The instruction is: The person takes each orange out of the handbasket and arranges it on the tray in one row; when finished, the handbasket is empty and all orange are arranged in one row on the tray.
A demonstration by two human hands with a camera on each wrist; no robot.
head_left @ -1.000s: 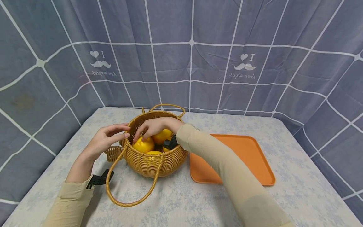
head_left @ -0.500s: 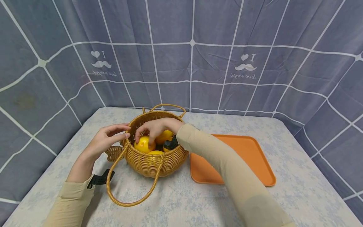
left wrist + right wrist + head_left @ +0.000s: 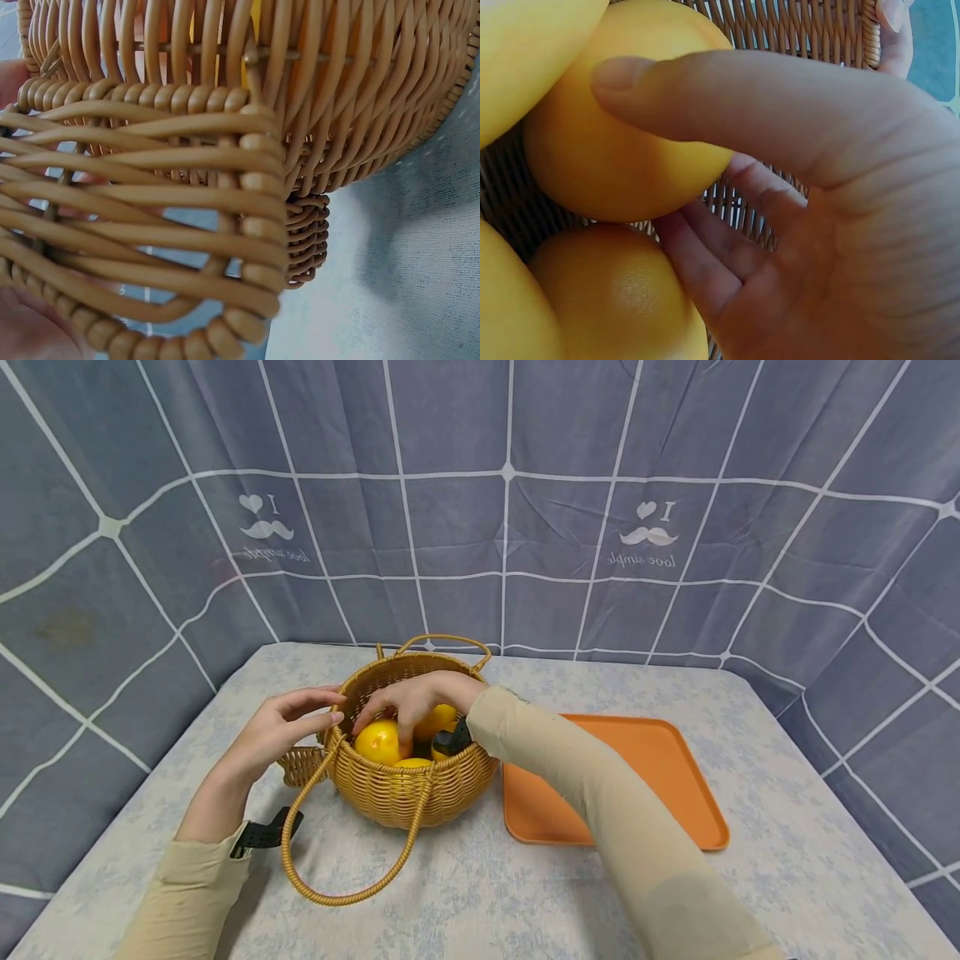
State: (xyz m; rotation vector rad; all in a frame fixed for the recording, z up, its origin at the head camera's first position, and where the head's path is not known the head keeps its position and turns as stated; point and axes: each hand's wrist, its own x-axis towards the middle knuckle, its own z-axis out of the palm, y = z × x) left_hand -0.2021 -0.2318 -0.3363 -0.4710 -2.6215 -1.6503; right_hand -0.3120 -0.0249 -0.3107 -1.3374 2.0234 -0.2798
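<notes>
A round wicker basket (image 3: 405,793) holds several yellow-orange oranges. My right hand (image 3: 412,697) reaches down into it, gripping one orange (image 3: 377,743) near the left wall. In the right wrist view, the thumb (image 3: 622,79) lies over the top of this orange (image 3: 592,165), while the fingers (image 3: 697,259) curl beneath it. Another orange (image 3: 622,292) lies close by. My left hand (image 3: 281,727) touches the basket's left rim with thumb and fingers extended. A woven tail-like piece (image 3: 142,217) sticks out from the basket before the left wrist camera, partly hiding the left hand.
An orange rectangular tray (image 3: 645,760) lies right of the basket, partly covered by the right sleeve (image 3: 570,760). One basket handle (image 3: 345,900) hangs down onto the patterned tablecloth (image 3: 480,893); the other handle (image 3: 450,637) stands at the back. A blue gridded curtain (image 3: 562,527) encloses the table.
My right hand's thumb and fingers have shifted around the orange, settling at its right and far sides. The left hand, basket and tray stay where they were.
</notes>
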